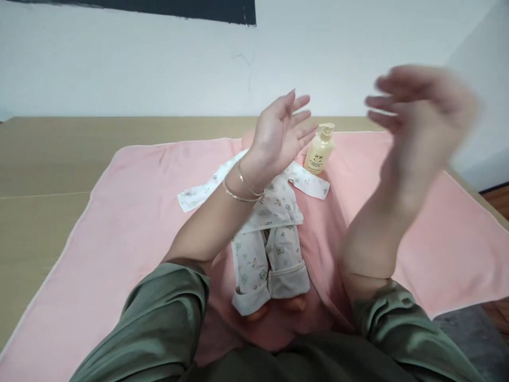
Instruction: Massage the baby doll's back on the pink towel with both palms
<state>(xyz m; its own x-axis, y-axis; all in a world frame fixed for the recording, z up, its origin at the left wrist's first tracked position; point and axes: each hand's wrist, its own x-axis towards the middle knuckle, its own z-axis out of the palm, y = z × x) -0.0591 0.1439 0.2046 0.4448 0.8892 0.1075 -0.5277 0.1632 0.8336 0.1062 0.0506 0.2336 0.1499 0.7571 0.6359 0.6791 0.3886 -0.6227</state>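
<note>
My left hand is raised with its fingers spread and nothing in it; two thin bracelets circle its wrist. Higher up and to the right, my right hand is blurred by motion, its fingers bent but apart, and no object shows in it. Below my left forearm a baby doll in a white printed top and trousers lies on its back, sleeves stretched out sideways. My left hand and forearm hide most of its head and part of its chest. Between my hands, a pale yellow pump bottle stands beside the doll's sleeve.
A pink blanket with a white edge covers much of the wooden table and is creased beside the doll. Behind the table rises a white wall with a dark panel at the top. Wooden floor shows at the right.
</note>
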